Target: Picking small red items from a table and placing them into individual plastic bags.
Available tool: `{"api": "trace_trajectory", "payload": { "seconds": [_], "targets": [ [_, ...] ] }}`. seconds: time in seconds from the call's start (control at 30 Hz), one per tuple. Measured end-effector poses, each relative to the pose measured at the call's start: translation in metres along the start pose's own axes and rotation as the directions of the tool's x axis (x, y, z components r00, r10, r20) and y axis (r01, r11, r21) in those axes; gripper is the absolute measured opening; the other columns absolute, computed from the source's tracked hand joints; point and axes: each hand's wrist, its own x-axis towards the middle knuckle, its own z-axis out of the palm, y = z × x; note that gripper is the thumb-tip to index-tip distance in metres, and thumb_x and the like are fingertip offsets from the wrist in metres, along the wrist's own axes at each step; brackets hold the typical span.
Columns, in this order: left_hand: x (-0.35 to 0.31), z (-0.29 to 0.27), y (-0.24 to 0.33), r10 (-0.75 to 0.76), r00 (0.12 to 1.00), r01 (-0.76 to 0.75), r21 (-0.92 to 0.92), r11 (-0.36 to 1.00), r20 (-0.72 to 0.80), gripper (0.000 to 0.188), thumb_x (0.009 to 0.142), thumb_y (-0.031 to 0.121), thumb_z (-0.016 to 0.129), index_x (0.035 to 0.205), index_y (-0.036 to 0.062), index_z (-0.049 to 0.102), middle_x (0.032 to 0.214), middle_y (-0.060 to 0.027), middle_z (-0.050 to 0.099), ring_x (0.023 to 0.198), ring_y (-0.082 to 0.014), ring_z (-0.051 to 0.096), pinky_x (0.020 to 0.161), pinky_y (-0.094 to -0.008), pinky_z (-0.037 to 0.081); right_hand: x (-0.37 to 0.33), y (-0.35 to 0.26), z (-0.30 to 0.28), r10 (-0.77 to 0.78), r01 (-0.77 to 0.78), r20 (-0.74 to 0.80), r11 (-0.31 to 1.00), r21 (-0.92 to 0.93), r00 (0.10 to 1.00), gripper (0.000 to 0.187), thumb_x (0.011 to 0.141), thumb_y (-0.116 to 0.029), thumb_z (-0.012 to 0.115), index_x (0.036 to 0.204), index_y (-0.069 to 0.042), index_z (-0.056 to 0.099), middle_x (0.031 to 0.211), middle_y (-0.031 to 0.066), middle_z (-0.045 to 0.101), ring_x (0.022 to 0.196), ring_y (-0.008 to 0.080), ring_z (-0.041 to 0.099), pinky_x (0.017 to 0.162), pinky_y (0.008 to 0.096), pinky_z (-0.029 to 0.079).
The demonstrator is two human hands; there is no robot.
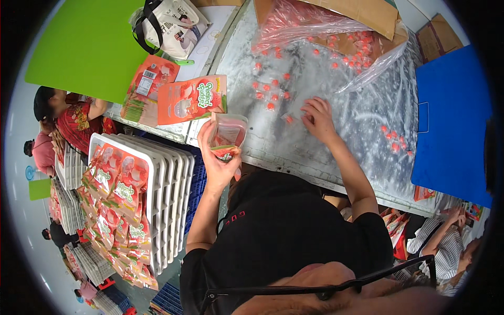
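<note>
My left hand (pixel 214 157) grips a red printed snack pouch (pixel 226 152) at the table's near edge. A clear, box-shaped plastic piece (pixel 237 126) shows at the pouch's upward-facing mouth; I cannot tell whether it sits inside or is part of it. My right hand (pixel 319 122) hovers over or rests on the metal table (pixel 315 152), fingers bent and apart. Just left of its fingertips lies a red candy (pixel 288 118) in clear wrap. More wrapped red candies (pixel 274 88) are scattered farther off.
A carton (pixel 367 13) lined with clear plastic spills candies at the back. Flat pouches (pixel 191 98) lie at left, beside a white bag (pixel 176 29). Stacked white trays (pixel 163 199) hold filled pouches. A blue panel (pixel 451 126) stands at right. People work on both sides.
</note>
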Motion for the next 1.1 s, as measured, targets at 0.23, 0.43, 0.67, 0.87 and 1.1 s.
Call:
{"api": "trace_trajectory", "payload": {
  "seconds": [0.23,0.43,0.67,0.87,1.1],
  "targets": [
    [0.005,0.005,0.001,0.021,0.999,-0.021,0.004,1.000,0.026,0.088,0.065,0.001,0.076,0.148,0.0038,0.044,0.149,-0.0206,0.039,0.141,-0.0373,0.042,0.118,-0.0474,0.036,0.056,-0.060,-0.004,-0.094,0.101,0.145,0.994,-0.046,0.985,0.054,0.089,-0.037,0.076,0.139,-0.022,0.062,0.152,0.0073,0.049,0.147,0.0401,0.036,0.124,0.0647,0.019],
    [0.005,0.004,0.004,-0.002,1.000,0.002,-0.012,1.000,0.028,0.088,0.066,0.000,0.076,0.148,0.0036,0.045,0.148,-0.0204,0.041,0.140,-0.0366,0.043,0.118,-0.0468,0.036,0.059,-0.042,-0.008,-0.028,0.046,0.306,0.998,-0.053,0.952,0.058,0.090,-0.040,0.074,0.144,-0.024,0.059,0.156,0.0048,0.045,0.148,0.0346,0.037,0.125,0.0645,0.018],
    [0.008,0.014,0.003,-0.038,0.997,0.042,-0.075,0.996,0.063,0.088,0.066,0.002,0.078,0.148,0.0028,0.045,0.147,-0.0199,0.042,0.139,-0.0358,0.043,0.118,-0.0452,0.036,0.013,-0.029,-0.042,0.083,-0.112,0.217,0.986,0.121,0.973,0.046,0.096,-0.028,0.069,0.140,-0.017,0.063,0.146,0.0085,0.055,0.142,0.0306,0.045,0.123,0.0525,0.029],
    [0.005,0.016,-0.003,-0.063,0.996,0.069,-0.099,0.993,0.061,0.087,0.068,0.002,0.079,0.148,0.0013,0.044,0.148,-0.0193,0.041,0.141,-0.0347,0.042,0.118,-0.0443,0.035,-0.018,0.018,-0.076,0.467,-0.390,0.055,0.662,0.640,0.883,0.039,0.108,-0.024,0.049,0.139,-0.006,0.064,0.148,0.0147,0.057,0.137,0.0303,0.052,0.120,0.0368,0.034],
    [0.006,0.019,-0.001,-0.045,0.996,0.051,-0.089,0.995,0.071,0.087,0.068,0.002,0.079,0.148,0.0021,0.044,0.148,-0.0194,0.041,0.141,-0.0346,0.042,0.118,-0.0446,0.035,-0.023,-0.007,-0.058,0.148,-0.150,0.057,0.988,0.030,0.987,0.053,0.097,-0.041,0.065,0.144,-0.016,0.062,0.163,0.0097,0.041,0.152,0.0393,0.030,0.122,0.0589,0.024]
  ]
}}
